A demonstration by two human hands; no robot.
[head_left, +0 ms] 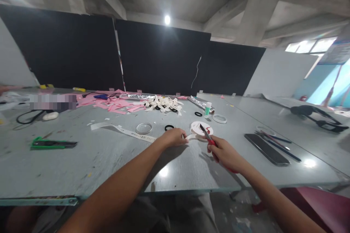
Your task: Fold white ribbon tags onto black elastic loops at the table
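A white printed ribbon [132, 133] lies along the table and runs under my left hand [176, 137], whose fingers are pinched on it. From those fingertips a short stretch of ribbon continues right to a white ribbon spool [198, 127] lying flat. My right hand [222, 153] is closed around red-handled scissors [209, 138], their blades pointing up and left over the spool. Whether the blades are parted is hard to make out. Just behind my left hand is a black ring [169, 127], with a clear roll of tape [143, 128] farther left.
At the back lie a heap of cream ribbon pieces [164, 105] and pink strips [117, 106]. A glue stick [207, 109] stands behind the spool. A green utility knife [53, 143] is at left; a phone [266, 148] and pens [283, 145] are at right.
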